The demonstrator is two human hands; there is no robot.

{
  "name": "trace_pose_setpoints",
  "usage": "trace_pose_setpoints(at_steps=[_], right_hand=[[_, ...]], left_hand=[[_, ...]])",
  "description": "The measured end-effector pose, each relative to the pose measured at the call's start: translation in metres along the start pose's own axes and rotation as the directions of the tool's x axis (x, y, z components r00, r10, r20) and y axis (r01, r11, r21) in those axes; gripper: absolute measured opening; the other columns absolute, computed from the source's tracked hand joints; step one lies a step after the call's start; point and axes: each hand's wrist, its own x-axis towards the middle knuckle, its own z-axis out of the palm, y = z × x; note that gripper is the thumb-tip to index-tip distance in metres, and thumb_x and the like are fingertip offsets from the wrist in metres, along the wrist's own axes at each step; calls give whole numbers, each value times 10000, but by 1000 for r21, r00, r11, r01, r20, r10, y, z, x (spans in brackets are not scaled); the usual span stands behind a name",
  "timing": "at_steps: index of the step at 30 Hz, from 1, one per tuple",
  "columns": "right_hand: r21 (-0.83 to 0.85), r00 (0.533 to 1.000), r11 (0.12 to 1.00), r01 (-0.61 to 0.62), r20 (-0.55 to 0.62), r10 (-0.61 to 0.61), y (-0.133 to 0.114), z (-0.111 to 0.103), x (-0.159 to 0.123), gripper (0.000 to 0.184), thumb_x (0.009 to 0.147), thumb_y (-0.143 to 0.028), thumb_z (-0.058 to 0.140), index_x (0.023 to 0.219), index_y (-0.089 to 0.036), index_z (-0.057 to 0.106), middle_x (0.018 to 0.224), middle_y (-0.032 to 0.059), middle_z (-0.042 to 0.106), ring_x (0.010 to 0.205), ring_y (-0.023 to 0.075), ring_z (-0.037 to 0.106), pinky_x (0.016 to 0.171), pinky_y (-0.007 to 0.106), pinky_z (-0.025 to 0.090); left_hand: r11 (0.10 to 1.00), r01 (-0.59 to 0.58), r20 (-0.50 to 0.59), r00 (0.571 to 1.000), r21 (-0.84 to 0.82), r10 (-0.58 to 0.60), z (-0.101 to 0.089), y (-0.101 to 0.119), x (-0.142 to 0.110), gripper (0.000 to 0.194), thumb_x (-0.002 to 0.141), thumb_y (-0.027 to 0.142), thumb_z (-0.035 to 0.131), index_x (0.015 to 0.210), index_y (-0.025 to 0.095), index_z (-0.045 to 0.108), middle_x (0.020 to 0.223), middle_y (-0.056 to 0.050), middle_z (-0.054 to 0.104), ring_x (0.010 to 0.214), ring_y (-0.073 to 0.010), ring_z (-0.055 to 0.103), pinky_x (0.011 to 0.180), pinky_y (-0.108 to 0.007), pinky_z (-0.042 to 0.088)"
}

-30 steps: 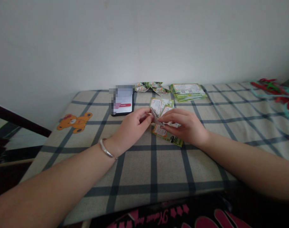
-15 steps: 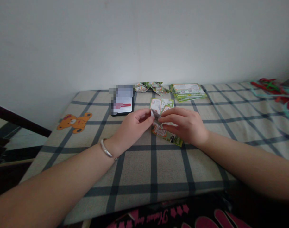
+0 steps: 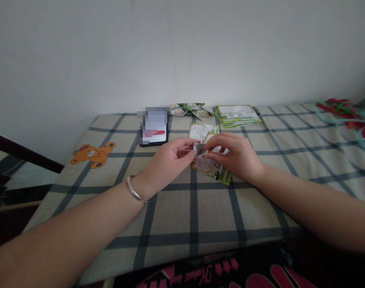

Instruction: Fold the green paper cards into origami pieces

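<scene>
Between my hands is a small folded piece of printed paper [image 3: 199,149], greyish where it shows; the fingers cover most of it. My left hand [image 3: 178,154] pinches its left side between thumb and forefinger. From the right, my right hand [image 3: 234,154] grips the other side with thumb and fingertips. Beneath them, green-and-white printed leaflets [image 3: 214,170] lie on the checked tablecloth [image 3: 170,212], partly hidden by the right hand. A silver bangle [image 3: 133,188] circles my left wrist.
Behind the left hand lies a phone [image 3: 155,128] with its screen lit and partly blurred. Several folded paper shapes [image 3: 190,110] and a stack of leaflets [image 3: 238,115] sit by the wall. Red, green and teal strips [image 3: 347,114] lie far right; a bear picture [image 3: 94,155] is at left.
The paper's raised pointed flap has been pressed lower and flatter between the fingers. My right thumb and fingertips have shifted, with the thumb now nearer the left hand.
</scene>
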Motion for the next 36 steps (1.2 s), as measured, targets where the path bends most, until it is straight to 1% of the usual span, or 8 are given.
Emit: trace_pose_setpoints(at_steps=[10, 13, 18, 21, 24, 28, 33, 36], right_hand=[[160, 999, 987, -14, -45, 22, 5, 5, 2, 86, 793, -234, 734, 832, -187, 673, 844, 26, 653, 730, 120, 609, 592, 241, 497], [187, 998, 982, -26, -55, 37, 6, 6, 1, 116, 786, -266, 747, 832, -190, 671, 848, 26, 655, 736, 122, 611, 596, 243, 501], [212, 996, 976, -45, -70, 61, 5, 7, 1, 111, 793, -271, 734, 825, -188, 668, 844, 25, 660, 721, 119, 614, 587, 244, 503], [220, 997, 976, -6, -73, 23, 5, 6, 1, 108, 796, -268, 731, 840, -188, 674, 854, 29, 670, 747, 124, 623, 603, 246, 518], [259, 998, 966, 18, -64, -2, 6, 5, 1, 157, 791, -318, 743, 868, -194, 685, 892, 44, 690, 817, 145, 642, 618, 250, 533], [291, 998, 957, -15, -61, 35, 8, 6, 2, 183, 789, -364, 743, 854, -199, 695, 867, 36, 699, 786, 137, 644, 612, 250, 527], [352, 986, 929, -110, -80, 147, 8, 10, 2, 194, 771, -323, 750, 888, -191, 668, 831, 17, 694, 722, 124, 645, 604, 252, 531], [320, 990, 941, -105, -55, 129, 7, 10, 1, 170, 789, -299, 727, 915, -194, 683, 851, 26, 697, 738, 128, 646, 621, 257, 538]], left_hand=[[991, -50, 4, 999, 124, 50, 2, 5, -5, 293, 858, 206, 600, 1142, 153, 655, 1102, -82, 720, 952, -170, 704, 897, -332, 586], [991, -53, 2, 999, 120, 53, 2, 5, -6, 284, 861, 233, 612, 1131, 159, 659, 1090, -84, 723, 941, -176, 705, 862, -330, 596], [995, -65, 20, 998, 70, 64, 2, 4, -5, 365, 820, 276, 697, 1170, 183, 651, 1109, -78, 713, 925, -183, 706, 834, -330, 605], [979, -127, -13, 991, 159, 130, 1, 6, -5, 306, 825, 243, 694, 1126, 188, 683, 1097, -65, 705, 936, -164, 691, 845, -297, 594], [947, -200, -29, 976, 252, 214, 0, 9, -6, 280, 825, 220, 689, 1104, 194, 698, 1081, -56, 700, 948, -151, 673, 841, -267, 584], [900, -240, -38, 961, 364, 272, -2, 12, -7, 236, 859, 204, 635, 1084, 207, 707, 1038, -46, 709, 906, -139, 668, 809, -257, 580], [852, -296, -5, 944, 433, 330, -3, 13, -7, 234, 885, 207, 604, 1098, 216, 701, 1056, -44, 712, 926, -141, 662, 842, -267, 561], [823, -337, 8, 927, 457, 375, -3, 14, -7, 238, 887, 190, 597, 1102, 202, 698, 1054, -49, 708, 943, -138, 654, 875, -265, 543]])
